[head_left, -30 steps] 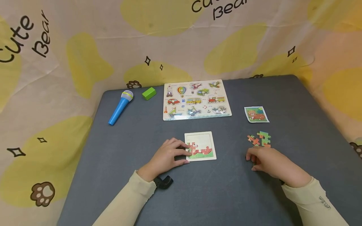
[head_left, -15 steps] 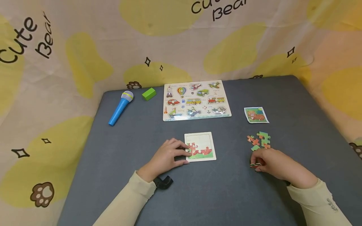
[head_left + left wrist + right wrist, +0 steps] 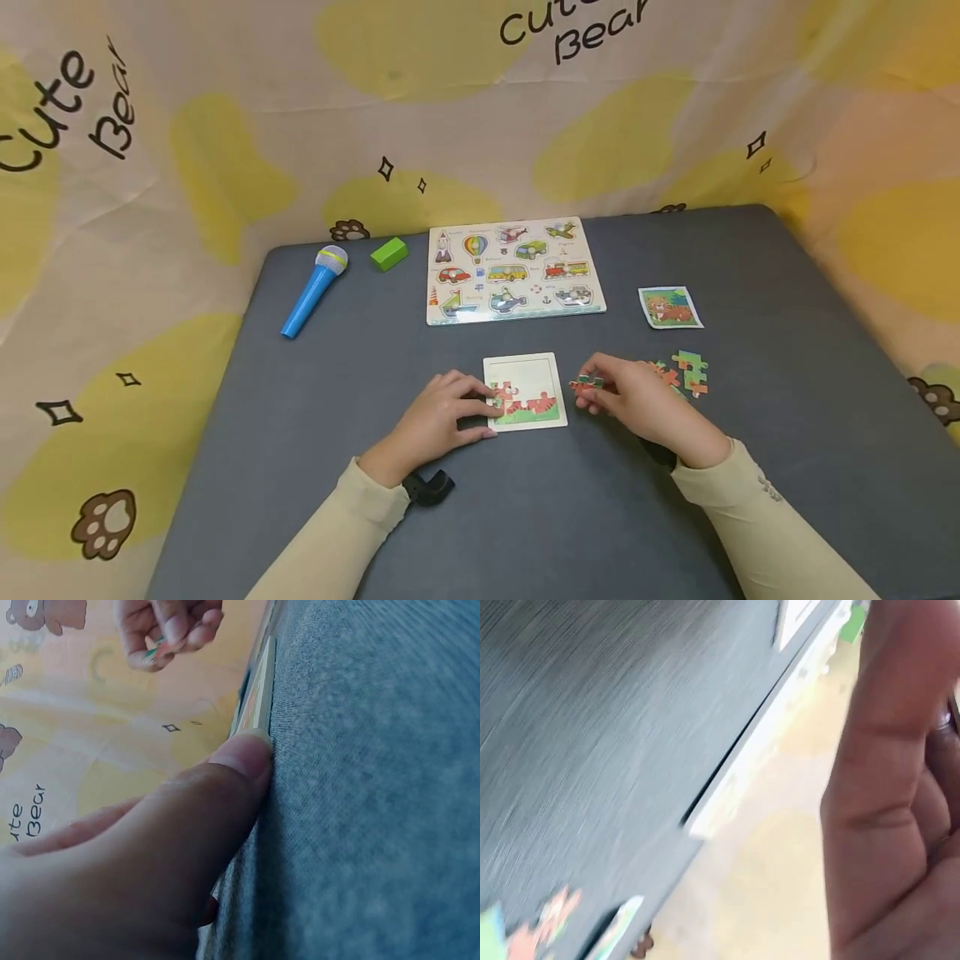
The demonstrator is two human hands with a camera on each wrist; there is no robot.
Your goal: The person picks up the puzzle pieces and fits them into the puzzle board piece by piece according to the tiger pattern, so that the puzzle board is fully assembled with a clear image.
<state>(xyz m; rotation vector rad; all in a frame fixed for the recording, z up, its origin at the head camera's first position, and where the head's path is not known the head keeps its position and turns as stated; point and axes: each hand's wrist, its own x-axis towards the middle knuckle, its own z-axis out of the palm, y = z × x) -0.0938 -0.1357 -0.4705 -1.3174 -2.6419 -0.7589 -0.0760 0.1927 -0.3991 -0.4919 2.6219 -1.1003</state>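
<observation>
A square jigsaw tray lies flat near the middle of the table, joined red and green pieces along its lower part and left side. My left hand rests at its left edge, fingers reaching over the pieces; in the left wrist view the thumb touches the tray's edge. Just right of the tray, my right hand pinches a red and green puzzle piece between thumb and fingers, held above the table. Several loose puzzle pieces lie beyond the right hand, some partly covered by it.
A small bear picture card lies behind the loose pieces. At the back stands out a large vehicle puzzle board lying flat, with a green block and a blue toy microphone left of it. A patterned cloth rises behind the table.
My right hand has picked up the puzzle piece by the loose pile and carried it left, close to the tray. The left hand has stayed at the tray's left edge.
</observation>
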